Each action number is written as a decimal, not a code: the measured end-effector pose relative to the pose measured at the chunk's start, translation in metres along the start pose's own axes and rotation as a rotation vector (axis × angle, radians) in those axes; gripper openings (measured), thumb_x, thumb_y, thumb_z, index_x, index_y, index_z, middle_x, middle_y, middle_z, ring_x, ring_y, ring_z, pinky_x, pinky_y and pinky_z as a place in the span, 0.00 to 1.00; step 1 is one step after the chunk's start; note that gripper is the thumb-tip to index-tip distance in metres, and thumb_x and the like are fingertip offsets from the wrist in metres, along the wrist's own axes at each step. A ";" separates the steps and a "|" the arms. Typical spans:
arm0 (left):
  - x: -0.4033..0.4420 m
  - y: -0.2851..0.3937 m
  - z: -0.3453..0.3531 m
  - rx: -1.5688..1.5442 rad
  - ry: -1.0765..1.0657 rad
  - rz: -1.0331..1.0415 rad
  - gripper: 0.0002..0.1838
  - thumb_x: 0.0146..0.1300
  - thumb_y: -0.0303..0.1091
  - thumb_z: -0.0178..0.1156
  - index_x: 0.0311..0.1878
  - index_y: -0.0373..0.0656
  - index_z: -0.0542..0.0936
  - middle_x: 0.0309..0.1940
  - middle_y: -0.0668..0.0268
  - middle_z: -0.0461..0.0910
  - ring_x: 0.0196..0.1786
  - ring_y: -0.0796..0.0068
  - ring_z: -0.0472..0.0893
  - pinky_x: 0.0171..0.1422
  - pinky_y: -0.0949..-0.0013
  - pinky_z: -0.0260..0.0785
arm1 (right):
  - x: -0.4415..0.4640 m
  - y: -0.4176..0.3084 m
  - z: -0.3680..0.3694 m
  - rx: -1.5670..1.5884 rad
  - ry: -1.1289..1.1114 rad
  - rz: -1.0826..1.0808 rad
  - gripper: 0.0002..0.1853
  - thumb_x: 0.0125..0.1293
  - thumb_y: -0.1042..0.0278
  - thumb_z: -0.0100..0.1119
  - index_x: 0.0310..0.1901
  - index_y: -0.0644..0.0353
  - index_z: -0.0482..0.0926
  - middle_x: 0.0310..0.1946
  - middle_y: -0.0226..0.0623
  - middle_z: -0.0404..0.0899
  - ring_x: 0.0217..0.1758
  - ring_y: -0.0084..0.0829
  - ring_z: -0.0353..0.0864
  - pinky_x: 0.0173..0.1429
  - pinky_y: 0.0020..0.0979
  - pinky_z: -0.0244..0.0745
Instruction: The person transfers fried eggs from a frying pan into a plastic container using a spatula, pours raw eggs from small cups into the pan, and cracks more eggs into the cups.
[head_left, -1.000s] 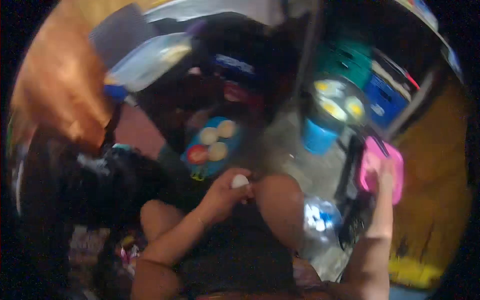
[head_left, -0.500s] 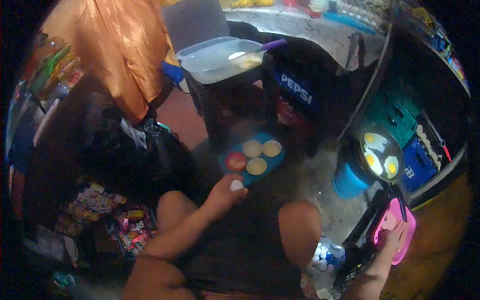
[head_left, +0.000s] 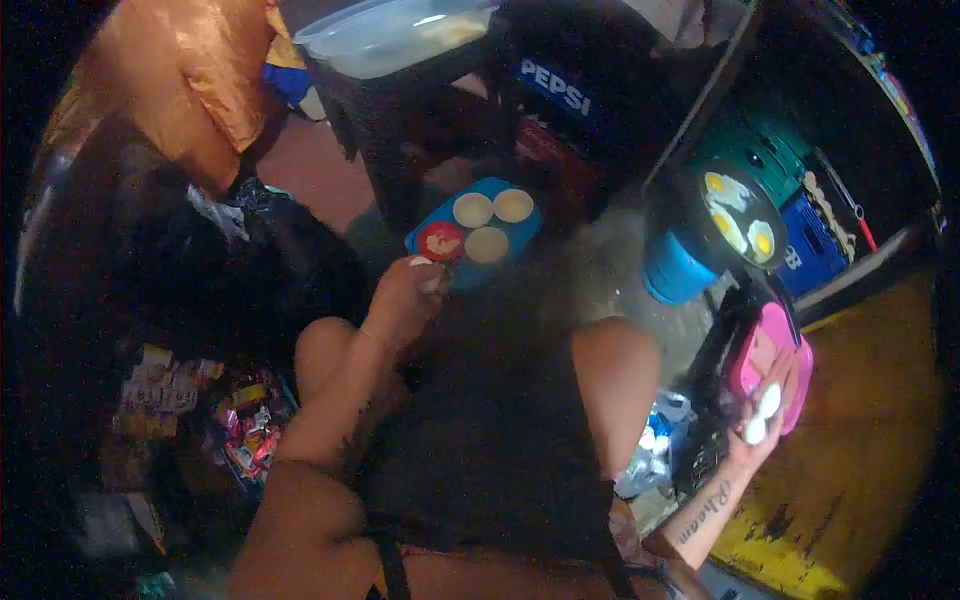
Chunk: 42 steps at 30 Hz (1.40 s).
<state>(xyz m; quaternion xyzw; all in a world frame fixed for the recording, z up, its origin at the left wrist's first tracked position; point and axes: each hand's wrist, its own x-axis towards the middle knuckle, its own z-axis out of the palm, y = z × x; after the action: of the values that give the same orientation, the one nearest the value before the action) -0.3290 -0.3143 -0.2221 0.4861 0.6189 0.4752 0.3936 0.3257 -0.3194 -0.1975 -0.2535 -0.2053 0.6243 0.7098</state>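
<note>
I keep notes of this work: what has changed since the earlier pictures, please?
The left hand, keeping its egg, moved closer to the red cup. The right hand, now holding two white egg-shaped things, drew back toward the near edge of the pink tub. The fried eggs stayed as they were.

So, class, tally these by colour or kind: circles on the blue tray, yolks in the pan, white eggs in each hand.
Pale circles on blue tray: 3
Red circle: 1
Yolks in pan: 3
White eggs, right hand: 2
White egg, left hand: 1
Total: 10
</note>
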 end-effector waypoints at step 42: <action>0.167 0.061 0.001 0.410 0.437 0.704 0.29 0.59 0.33 0.69 0.64 0.39 0.74 0.57 0.51 0.78 0.59 0.49 0.79 0.63 0.54 0.72 | 0.211 0.464 0.286 -0.279 -0.435 0.941 0.14 0.77 0.59 0.53 0.56 0.57 0.78 0.50 0.35 0.83 0.47 0.32 0.85 0.49 0.35 0.85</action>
<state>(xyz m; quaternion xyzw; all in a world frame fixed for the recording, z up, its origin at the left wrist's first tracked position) -0.3510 -0.1463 -0.1675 0.6231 0.5658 0.5388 -0.0358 -0.1826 -0.0383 -0.2638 -0.2749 -0.2930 0.8798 0.2540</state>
